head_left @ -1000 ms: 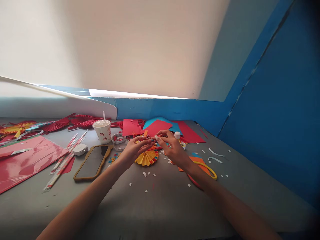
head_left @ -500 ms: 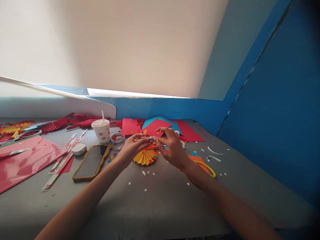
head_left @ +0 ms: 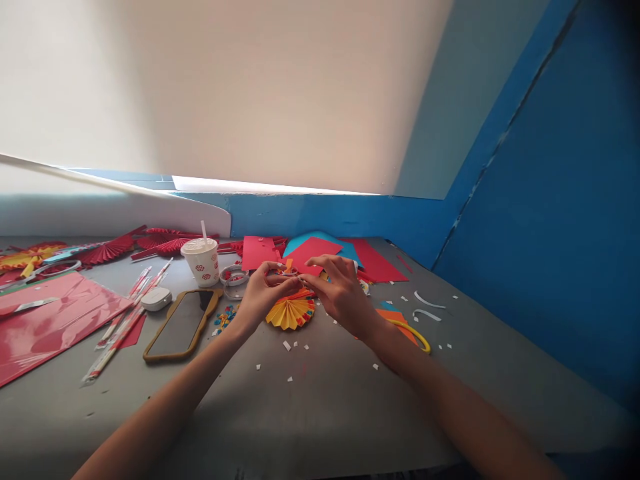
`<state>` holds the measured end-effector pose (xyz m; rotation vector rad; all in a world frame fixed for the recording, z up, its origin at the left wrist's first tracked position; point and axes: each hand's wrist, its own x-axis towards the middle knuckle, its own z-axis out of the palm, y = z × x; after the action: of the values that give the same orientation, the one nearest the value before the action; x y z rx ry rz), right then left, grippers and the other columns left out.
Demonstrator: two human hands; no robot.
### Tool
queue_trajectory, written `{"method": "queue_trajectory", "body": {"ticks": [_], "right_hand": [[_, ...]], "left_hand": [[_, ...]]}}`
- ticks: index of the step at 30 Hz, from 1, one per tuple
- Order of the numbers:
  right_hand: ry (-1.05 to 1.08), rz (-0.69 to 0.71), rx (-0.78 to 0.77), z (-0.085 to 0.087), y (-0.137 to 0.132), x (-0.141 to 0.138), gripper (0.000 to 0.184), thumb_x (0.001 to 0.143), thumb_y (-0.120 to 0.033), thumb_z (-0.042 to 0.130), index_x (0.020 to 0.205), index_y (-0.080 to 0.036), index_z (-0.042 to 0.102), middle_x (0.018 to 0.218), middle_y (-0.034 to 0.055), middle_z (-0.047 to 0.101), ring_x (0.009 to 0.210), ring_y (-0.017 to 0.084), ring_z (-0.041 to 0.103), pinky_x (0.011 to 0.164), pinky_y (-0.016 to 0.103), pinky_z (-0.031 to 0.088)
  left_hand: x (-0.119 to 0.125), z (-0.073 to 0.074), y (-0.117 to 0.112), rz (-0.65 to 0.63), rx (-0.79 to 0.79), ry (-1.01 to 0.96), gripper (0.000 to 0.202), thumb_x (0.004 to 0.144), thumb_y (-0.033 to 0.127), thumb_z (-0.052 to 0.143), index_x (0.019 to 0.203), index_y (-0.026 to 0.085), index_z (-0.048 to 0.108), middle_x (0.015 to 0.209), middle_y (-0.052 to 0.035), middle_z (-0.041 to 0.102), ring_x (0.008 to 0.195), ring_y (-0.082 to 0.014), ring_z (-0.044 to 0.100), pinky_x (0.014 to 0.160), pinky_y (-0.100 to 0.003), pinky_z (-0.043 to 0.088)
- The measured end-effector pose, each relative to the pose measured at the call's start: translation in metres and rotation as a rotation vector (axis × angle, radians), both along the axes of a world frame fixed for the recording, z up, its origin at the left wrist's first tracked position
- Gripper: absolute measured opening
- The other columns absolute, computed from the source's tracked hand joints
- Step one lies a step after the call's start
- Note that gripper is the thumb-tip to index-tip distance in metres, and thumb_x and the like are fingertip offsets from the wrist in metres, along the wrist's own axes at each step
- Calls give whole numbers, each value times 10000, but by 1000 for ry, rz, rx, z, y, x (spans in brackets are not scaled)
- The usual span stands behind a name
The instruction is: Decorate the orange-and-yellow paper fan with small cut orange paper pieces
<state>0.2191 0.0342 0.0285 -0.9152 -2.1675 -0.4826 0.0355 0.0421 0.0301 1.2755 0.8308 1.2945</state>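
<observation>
My left hand (head_left: 264,295) and my right hand (head_left: 340,290) meet fingertip to fingertip over the middle of the table. The fingers of both are pinched together around something too small to make out. Just below the fingertips lies a yellow pleated paper fan (head_left: 290,312) with small red and blue bits along its right edge. A small pile of blue and yellow paper bits (head_left: 226,317) lies to the left of my left hand. Behind the hands is a red paper sheet (head_left: 314,252), partly covered by my right fingers.
A phone (head_left: 181,327), a white earbud case (head_left: 157,299), wrapped straws (head_left: 117,342) and a lidded cup (head_left: 201,265) stand or lie on the left. Tape rolls (head_left: 234,275) sit beside the cup. White paper scraps (head_left: 287,345) are scattered in front; a yellow ring-shaped piece (head_left: 419,335) lies right.
The fingertips have drawn closer together, and the small bluish bit seen between them before is now hidden. The view has shifted slightly; the things on the table stay in place.
</observation>
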Motion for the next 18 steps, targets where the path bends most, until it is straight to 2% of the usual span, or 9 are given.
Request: {"method": "queue_trajectory", "body": {"ticks": [5,12,18], "right_hand": [[8,2,-38,0,-1,0,233,966,-140,490,1058,-250,674,1211,72,622,1165,255,493,903,426,346],[102,-11,-94,0,1,1,180,975,-258,514,1049,-266,678,1136,55,624,1061,230,534,862,384,413],[58,2,-74,-1,0,1,199,967,-186,517,1044,-267,682,1167,56,621,1127,248,503,895,416,352]], "left_hand": [[-1,-7,4,-8,63,31,411,684,280,823,931,185,509,784,-42,767,804,-233,743,812,-383,568],[-2,-6,3,-1,103,71,401,701,307,807,944,188,511,811,-49,769,828,-239,739,800,-370,564],[-1,-4,1,12,102,92,412,692,287,813,965,184,521,861,-62,768,862,-243,730,811,-374,557]]}}
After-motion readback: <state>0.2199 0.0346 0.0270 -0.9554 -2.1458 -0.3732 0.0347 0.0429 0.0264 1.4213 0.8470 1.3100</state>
